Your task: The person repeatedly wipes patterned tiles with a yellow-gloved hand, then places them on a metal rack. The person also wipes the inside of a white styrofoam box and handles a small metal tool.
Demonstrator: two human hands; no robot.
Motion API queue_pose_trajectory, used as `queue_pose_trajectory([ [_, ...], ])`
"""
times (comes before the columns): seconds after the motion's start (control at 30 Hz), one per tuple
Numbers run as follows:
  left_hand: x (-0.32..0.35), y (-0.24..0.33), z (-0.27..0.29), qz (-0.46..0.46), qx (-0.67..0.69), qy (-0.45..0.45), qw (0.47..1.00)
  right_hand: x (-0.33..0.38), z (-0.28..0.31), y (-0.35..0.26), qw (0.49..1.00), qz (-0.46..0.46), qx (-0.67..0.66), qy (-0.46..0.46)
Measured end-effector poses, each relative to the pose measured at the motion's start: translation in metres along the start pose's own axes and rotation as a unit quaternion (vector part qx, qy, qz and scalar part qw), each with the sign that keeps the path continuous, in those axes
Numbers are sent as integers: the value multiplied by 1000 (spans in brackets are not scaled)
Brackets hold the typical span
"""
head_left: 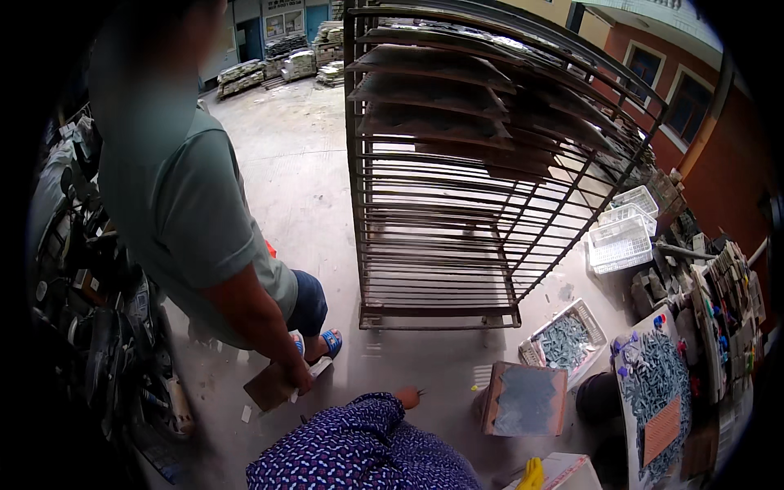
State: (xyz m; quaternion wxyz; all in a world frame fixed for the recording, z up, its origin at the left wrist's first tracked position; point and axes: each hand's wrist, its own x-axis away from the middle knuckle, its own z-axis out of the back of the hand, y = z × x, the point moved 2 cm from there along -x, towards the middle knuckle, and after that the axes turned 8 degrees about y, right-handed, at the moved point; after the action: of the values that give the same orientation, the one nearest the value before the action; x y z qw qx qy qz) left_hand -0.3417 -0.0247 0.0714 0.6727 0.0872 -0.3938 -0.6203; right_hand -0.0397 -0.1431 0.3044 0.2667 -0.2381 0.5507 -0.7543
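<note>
My left arm, in a dark purple patterned sleeve, reaches up from the lower edge. My left hand (pixel 406 398) is bare, small in the picture, and its fingers are closed on a thin dark pointed thing (pixel 420 392) whose kind I cannot make out. It is over the floor in front of the rack. My right hand cannot be made out. At the bottom edge, a yellow glove-like thing (pixel 532 474) lies against a white box (pixel 569 472). A box with a grey-smeared top (pixel 525 400) stands to the right of my left hand.
A tall metal rack (pixel 359 314) on wheels holds dark sheets on its upper levels. Someone in a grey-green shirt (pixel 204 204) stands at left, holding a brown board (pixel 269 387). Rightward are a basket of grey strips (pixel 565 341), white crates (pixel 621 245) and a strip-covered table (pixel 663 367).
</note>
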Motion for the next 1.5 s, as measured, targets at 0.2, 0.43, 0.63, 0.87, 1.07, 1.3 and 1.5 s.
queue_pose_trajectory([
  [0.2,25,-25,8,47,24,32,998,-7,3,3,998,16,-6,-54],
  [0.43,86,-56,-11,140,76,124,979,-6,28,16,997,9,-15,-79],
  [0.63,126,-56,-32,184,91,134,969,-5,62,34,996,-10,-30,-86],
  [0.87,166,-46,-45,183,62,170,966,-5,108,58,995,-33,-46,-81],
  [1.07,175,-76,-43,200,57,176,962,-3,134,79,994,-57,-62,-76],
  [1.3,145,-77,-48,218,46,178,959,-12,143,93,992,-90,-64,-63],
  [1.5,88,-32,-72,125,79,137,980,-24,130,95,990,-118,-56,-55],
])
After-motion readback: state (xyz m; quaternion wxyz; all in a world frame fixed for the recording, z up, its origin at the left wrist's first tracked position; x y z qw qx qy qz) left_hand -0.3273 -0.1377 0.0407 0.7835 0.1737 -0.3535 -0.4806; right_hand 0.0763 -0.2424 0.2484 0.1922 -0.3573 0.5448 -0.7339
